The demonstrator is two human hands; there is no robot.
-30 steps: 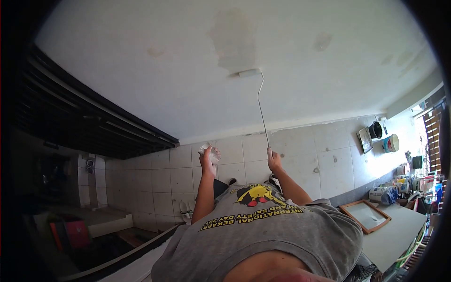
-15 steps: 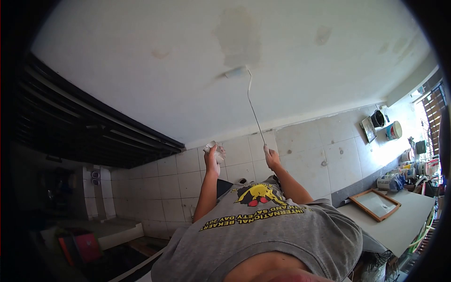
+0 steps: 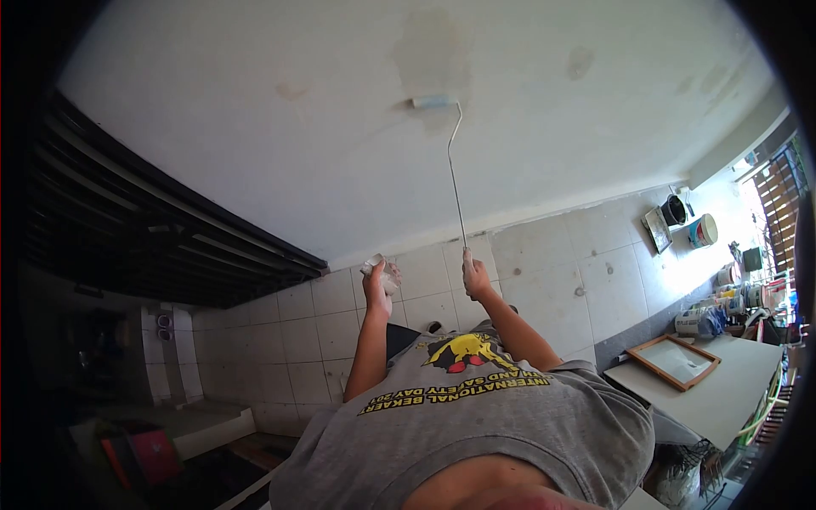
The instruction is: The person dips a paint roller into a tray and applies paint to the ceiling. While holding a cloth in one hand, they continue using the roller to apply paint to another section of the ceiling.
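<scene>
Surrounding roller (image 3: pixel 431 102): stain (image 3: pixel 427 49), rag (image 3: pixel 388 274), tins (image 3: pixel 703 230) rt.

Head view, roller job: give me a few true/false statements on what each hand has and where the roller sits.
1. The right hand is closed on the roller pole. True.
2. The roller head rests on the tiled wall. False: it is up against the ceiling, by a darker patch.
3. The left hand is empty. False: its grip holds a crumpled whitish wad.
4. A wooden-framed panel lies flat on the counter to the right. True.
</scene>
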